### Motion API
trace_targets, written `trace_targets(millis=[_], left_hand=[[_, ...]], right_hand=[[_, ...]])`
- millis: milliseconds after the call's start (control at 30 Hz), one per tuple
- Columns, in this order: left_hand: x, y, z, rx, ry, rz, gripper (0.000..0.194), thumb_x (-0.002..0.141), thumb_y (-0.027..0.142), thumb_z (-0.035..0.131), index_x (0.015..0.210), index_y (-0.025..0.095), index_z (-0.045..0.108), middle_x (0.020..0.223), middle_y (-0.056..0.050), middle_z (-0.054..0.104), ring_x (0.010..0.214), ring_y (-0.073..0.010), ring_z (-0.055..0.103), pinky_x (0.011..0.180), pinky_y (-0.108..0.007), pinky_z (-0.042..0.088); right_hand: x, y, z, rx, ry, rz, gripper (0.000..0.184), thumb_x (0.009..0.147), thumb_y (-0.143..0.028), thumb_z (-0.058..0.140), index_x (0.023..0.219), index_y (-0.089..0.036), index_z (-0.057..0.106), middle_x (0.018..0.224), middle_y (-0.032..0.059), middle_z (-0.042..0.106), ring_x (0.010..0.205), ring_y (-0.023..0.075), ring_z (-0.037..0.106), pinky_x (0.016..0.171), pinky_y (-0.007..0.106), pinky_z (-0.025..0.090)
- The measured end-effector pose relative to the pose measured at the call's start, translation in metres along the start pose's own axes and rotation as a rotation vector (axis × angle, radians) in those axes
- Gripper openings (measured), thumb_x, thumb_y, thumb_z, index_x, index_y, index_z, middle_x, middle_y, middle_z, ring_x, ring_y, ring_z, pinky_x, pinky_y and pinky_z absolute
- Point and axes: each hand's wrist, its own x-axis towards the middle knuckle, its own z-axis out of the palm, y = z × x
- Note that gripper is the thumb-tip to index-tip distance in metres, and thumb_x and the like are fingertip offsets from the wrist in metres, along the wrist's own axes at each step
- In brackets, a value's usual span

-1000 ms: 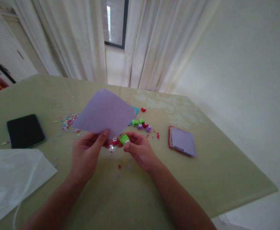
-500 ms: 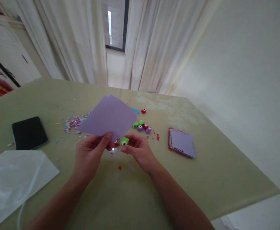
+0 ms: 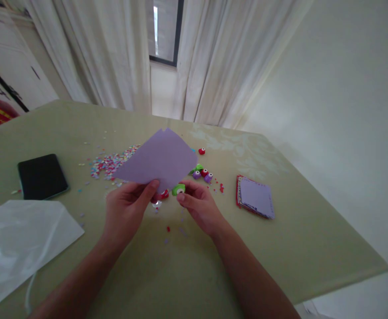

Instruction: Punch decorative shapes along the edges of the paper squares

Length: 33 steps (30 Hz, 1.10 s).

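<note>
My left hand [image 3: 127,210] is closed, pinching a lilac sheet of paper [image 3: 161,157] by its near corner. The far corner of the sheet has a small notch. Beside the left fingertips shows a red craft punch [image 3: 164,194], partly hidden; whether the fingers grip it I cannot tell. Between thumb and fingers, my right hand [image 3: 200,206] holds a small green craft punch [image 3: 178,189] with an eye-like white disc. It sits just right of the paper's near corner. Several more little punches [image 3: 204,173], green, red and purple, lie on the table beyond.
Coloured paper bits [image 3: 109,166] are heaped behind the sheet, with more scattered nearby. A black-screened tablet or phone [image 3: 43,177] and a white sheet or bag [image 3: 28,243] lie at left. On the right rests a stack of paper squares [image 3: 256,197]. Another red punch [image 3: 201,151] lies farther back.
My right hand has shifted slightly right with the green punch, widening the gap from my left hand. The lilac sheet has tilted flatter, and the view has moved a little.
</note>
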Motion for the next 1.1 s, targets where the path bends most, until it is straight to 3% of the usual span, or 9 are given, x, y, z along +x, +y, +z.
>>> trace_targets(millis=[167,367,800,1100], left_hand=[[0.0001,0.001,0.0001,0.008,0.004,0.002,0.022,0.078,0.04,0.082,0.064,0.024,0.078,0.06,-0.002,0.077,0.054,-0.0203,0.071,0.054,-0.03,0.058],[0.0011,-0.0011,-0.001,0.022,0.011,0.017,0.023,0.079,0.042,0.082,0.065,0.024,0.079,0.061,-0.002,0.077,0.054,-0.0196,0.072,0.054,-0.029,0.057],[0.0009,-0.003,-0.0006,0.003,0.014,0.011,0.021,0.079,0.041,0.084,0.068,0.024,0.08,0.061,-0.001,0.077,0.053,-0.0187,0.07,0.053,-0.028,0.055],[0.0005,-0.0037,0.0008,0.012,-0.029,0.04,0.021,0.081,0.039,0.082,0.066,0.025,0.079,0.058,0.0,0.075,0.051,-0.0188,0.071,0.052,-0.028,0.056]], right_hand=[[-0.0012,-0.0047,-0.0011,0.011,0.015,-0.002,0.041,0.065,-0.041,0.105,0.096,-0.024,0.085,0.087,-0.0011,0.076,0.07,0.0114,0.057,0.067,0.025,0.045],[-0.0004,-0.0045,-0.0021,-0.014,0.026,-0.009,0.044,0.064,-0.045,0.105,0.098,-0.026,0.085,0.089,0.0,0.075,0.071,0.0134,0.055,0.065,0.027,0.041],[-0.0017,-0.0015,-0.0031,-0.007,-0.015,0.001,0.044,0.064,-0.038,0.105,0.102,-0.027,0.085,0.095,0.0004,0.08,0.082,0.0164,0.067,0.08,0.031,0.054],[-0.0009,-0.0002,-0.0024,0.023,0.022,0.01,0.044,0.061,-0.035,0.107,0.097,-0.026,0.082,0.093,-0.0002,0.079,0.081,0.0168,0.068,0.08,0.031,0.055]])
